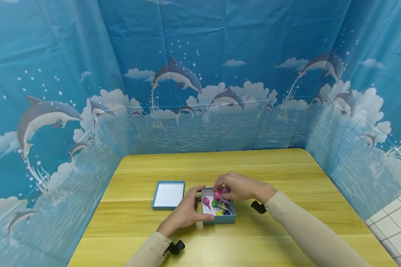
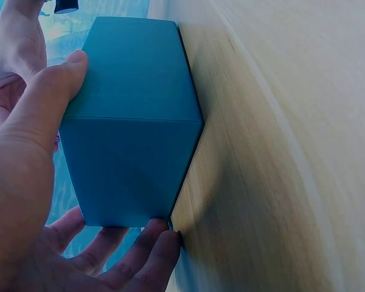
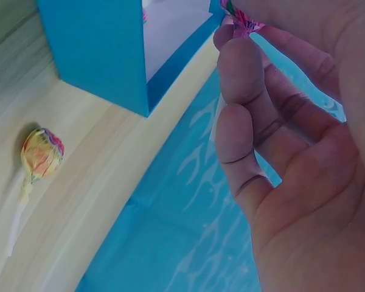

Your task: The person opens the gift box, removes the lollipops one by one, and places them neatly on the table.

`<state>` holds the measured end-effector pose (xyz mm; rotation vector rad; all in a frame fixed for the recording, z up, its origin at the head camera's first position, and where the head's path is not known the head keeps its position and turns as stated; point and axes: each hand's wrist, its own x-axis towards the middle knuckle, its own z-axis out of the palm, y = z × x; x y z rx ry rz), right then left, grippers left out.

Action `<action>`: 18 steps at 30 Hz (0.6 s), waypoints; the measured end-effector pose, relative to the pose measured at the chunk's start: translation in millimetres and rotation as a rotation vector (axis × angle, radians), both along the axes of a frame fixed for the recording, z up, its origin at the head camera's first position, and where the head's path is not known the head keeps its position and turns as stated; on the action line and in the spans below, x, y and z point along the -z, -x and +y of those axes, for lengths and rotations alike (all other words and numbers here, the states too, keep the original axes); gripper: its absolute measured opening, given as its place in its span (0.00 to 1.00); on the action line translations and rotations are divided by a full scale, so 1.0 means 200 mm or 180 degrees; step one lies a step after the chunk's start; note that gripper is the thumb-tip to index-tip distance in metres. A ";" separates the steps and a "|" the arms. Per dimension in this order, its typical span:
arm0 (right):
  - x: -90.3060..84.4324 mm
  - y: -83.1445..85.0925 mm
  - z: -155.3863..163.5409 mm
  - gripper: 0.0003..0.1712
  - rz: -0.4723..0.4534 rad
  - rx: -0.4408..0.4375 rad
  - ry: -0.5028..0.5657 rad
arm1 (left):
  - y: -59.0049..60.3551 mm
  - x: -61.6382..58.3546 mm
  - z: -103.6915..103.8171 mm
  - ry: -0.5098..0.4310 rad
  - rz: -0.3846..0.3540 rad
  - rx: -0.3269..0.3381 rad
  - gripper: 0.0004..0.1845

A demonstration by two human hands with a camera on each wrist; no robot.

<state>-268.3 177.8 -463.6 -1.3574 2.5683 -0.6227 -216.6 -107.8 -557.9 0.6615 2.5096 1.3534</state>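
Lollipop (image 1: 218, 194) in pink wrap sits pinched in our right hand (image 1: 240, 186), just over the far edge of the little blue box (image 1: 224, 218). The box stands near the middle of the desk (image 1: 287, 174), and more lollipops (image 1: 217, 205) lie inside it (red, green, yellow and purple ones).

To do this step well, we think we should keep the box still and move the pink sweet slowly, so the stick does not catch on the box wall or poke the others.

Our left hand (image 1: 187, 211) holds the box: the thumb lies along the near wall and the fingers curl round the left side. Our right hand comes in from the right, fingers bent and closed on the sweet, wrist low over the desk.

The box lid (image 1: 168, 194) lies open-side up just to the left. One more lollipop (image 3: 41, 153) lies on the desk beside the box, seen only in the right wrist view.
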 end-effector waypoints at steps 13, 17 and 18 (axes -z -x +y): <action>0.01 0.01 0.11 0.11 -0.0023 0.0150 0.0188 | 0.00 0.00 0.01 -0.0035 -0.0038 -0.0018 0.63; 0.02 0.02 0.16 0.11 -0.0079 0.0219 0.0228 | 0.00 0.00 0.01 -0.0064 -0.0058 -0.0026 0.63; 0.03 0.02 0.17 0.11 -0.0093 0.0245 0.0229 | 0.00 0.00 0.01 -0.0064 -0.0059 -0.0028 0.63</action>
